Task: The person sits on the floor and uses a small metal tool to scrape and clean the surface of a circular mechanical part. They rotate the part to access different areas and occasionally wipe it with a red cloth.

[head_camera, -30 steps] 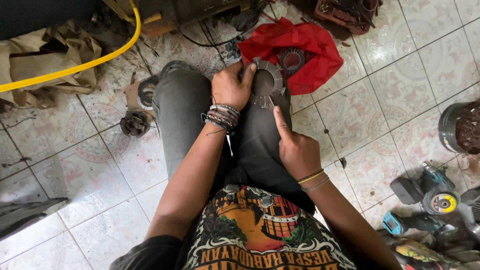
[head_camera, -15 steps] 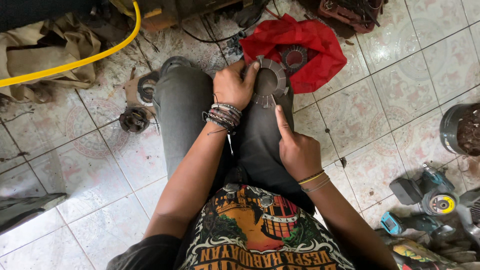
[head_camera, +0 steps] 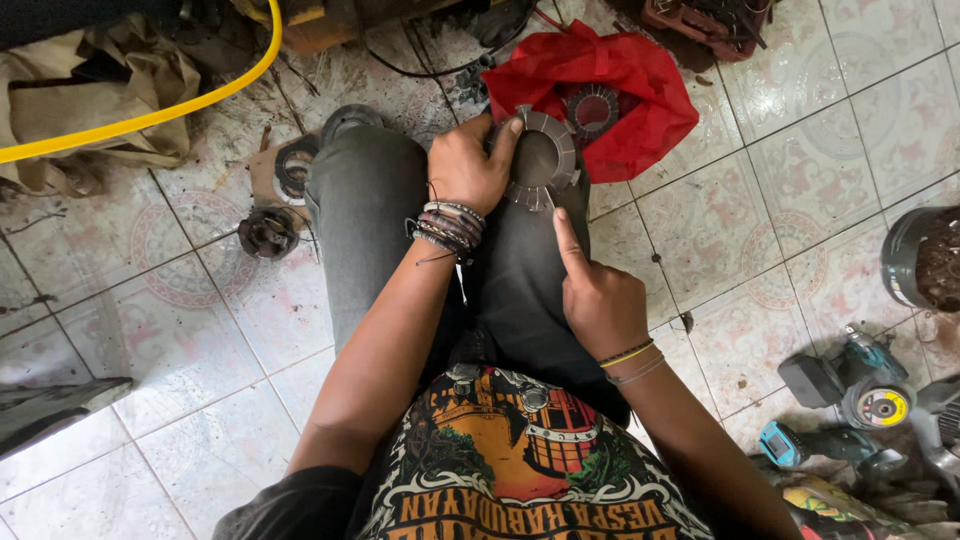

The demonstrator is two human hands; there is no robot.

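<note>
On the lap, the right hand [head_camera: 600,300] rests on the right thigh, its forefinger stretched forward and the other fingers curled, gripping nothing. Just ahead of that fingertip, on the knee, lies a grey toothed metal ring [head_camera: 545,160]. The left hand [head_camera: 468,165] sits at the ring's left edge, fingers pressed onto its rim and holding it against the knee; the forefinger runs along the top. Beyond the knee, a red cloth [head_camera: 630,95] on the tiled floor [head_camera: 850,130] carries a second toothed ring [head_camera: 592,110]. Left of the legs lies a yellow hose [head_camera: 150,118]. An angle grinder [head_camera: 860,385] sits at the right.
</note>
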